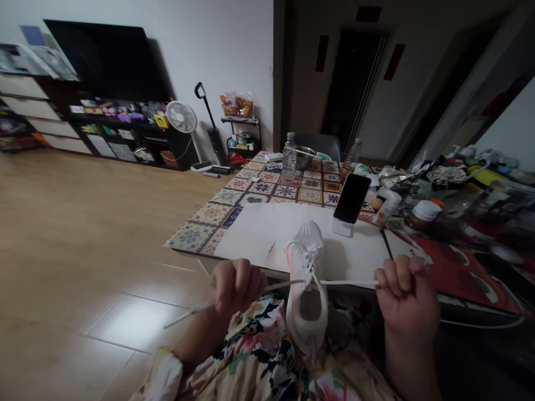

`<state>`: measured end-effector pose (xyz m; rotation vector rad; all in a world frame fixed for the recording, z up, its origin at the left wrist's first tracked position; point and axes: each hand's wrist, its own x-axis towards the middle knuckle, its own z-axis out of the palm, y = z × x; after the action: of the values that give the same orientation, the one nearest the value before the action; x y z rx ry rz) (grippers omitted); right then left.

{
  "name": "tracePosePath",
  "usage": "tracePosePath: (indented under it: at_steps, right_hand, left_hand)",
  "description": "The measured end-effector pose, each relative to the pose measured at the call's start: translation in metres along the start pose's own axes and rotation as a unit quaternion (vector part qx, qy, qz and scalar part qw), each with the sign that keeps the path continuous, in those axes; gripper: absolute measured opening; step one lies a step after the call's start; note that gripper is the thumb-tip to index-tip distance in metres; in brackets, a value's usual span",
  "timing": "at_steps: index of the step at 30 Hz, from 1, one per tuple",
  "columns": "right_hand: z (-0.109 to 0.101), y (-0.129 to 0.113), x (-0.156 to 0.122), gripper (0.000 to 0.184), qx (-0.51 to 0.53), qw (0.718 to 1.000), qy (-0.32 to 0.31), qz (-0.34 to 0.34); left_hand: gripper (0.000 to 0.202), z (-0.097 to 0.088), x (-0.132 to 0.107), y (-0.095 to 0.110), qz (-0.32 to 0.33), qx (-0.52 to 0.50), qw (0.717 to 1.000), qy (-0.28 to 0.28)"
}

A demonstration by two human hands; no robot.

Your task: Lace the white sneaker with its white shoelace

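A white sneaker (pixel 308 262) rests over the table's near edge, toe away from me and heel toward my lap. Its laces are threaded through the eyelets, and the two ends run out sideways. Out to the left, my left hand (pixel 237 283) is closed around one end of the shoelace (pixel 284 284), with a loose tail showing beyond the fist. The other end stretches nearly straight to my right hand (pixel 407 292), whose fingers are curled around it. Both hands are apart from the shoe itself.
Under the shoe's toe lies a white sheet (pixel 251 228) on the patterned table (pixel 196 234). A phone on a stand (pixel 351 200) is just beyond the shoe. Clear bottles (pixel 289 159) stand farther back. Jars and clutter (pixel 424 214) crowd the right side, near a red mat (pixel 463 270).
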<state>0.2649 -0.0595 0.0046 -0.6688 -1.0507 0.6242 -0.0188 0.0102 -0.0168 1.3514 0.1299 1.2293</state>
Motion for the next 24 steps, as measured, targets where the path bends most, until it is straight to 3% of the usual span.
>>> tracePosePath:
  at_steps: [2, 4, 6, 7, 9, 10, 14, 19, 21, 24]
  right_hand:
    - [0.003, 0.003, -0.006, 0.019, -0.030, 0.999, 0.024, -0.025]
    - [0.010, 0.006, -0.015, 0.009, -0.131, 0.990, -0.008, -0.059]
    - [0.018, 0.008, -0.024, 0.007, -0.260, 0.954, -0.119, -0.092]
    - [0.023, 0.008, -0.028, 0.009, -0.306, 0.927, -0.184, -0.111]
    - [0.031, 0.007, -0.031, 0.014, -0.351, 0.881, -0.280, -0.149]
    - [0.034, 0.007, -0.032, 0.015, -0.358, 0.869, -0.298, -0.168]
    - [0.040, 0.008, -0.029, 0.017, -0.386, 0.849, -0.305, -0.192]
    - [0.039, 0.007, -0.030, 0.016, -0.363, 0.856, -0.312, -0.194]
    - [0.037, 0.008, -0.034, 0.017, -0.336, 0.878, -0.288, -0.181]
    - [0.033, 0.012, -0.039, 0.019, -0.285, 0.931, -0.186, -0.130]
  left_hand:
    - [0.045, 0.008, -0.001, 0.001, -0.016, -0.027, 0.998, -0.048]
    - [0.018, 0.022, 0.001, 0.001, -0.104, 0.008, 0.994, -0.015]
    - [0.037, 0.038, 0.006, -0.001, -0.210, 0.041, 0.976, -0.021]
    - [0.042, 0.045, 0.009, -0.002, -0.227, 0.048, 0.972, -0.028]
    - [0.034, 0.056, 0.014, -0.006, -0.202, 0.091, 0.975, -0.015]
    - [0.030, 0.059, 0.016, -0.008, -0.179, 0.117, 0.977, -0.012]
    - [0.030, 0.061, 0.019, -0.013, -0.098, 0.176, 0.979, -0.008]
    - [0.029, 0.059, 0.017, -0.017, -0.042, 0.201, 0.979, -0.011]
    - [0.030, 0.060, 0.016, -0.017, -0.057, 0.195, 0.979, -0.029]
    - [0.026, 0.062, 0.014, -0.015, -0.072, 0.173, 0.980, -0.061]
